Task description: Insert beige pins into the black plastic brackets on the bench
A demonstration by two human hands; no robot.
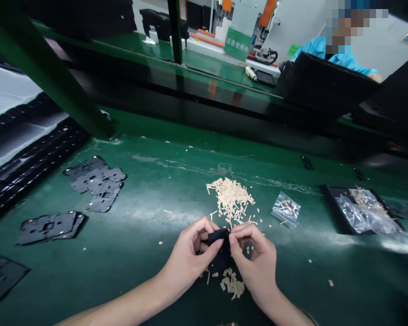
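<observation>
Between my hands is a black plastic plate [219, 260], held tilted above the green table. My left hand [193, 246] grips its left side, thumb on the near face and fingers behind. At the plate's upper right edge, my right hand [253, 249] pinches with thumb and forefinger; a small pale strip seems to show at the fingertips, too small to be sure. Just beyond my hands lies a heap of small beige strips [231, 197]. A smaller pile of beige pieces [234, 284] sits below the plate, partly hidden by it.
Loose black plates lie at left, in a spread stack [98, 181] and a nearer stack [51, 227]. A clear bag [286, 209] with beige pieces and a black tray [329, 199] are at right. A green post [64, 86] rises at left; a co-worker in blue [314, 47] is beyond the bench.
</observation>
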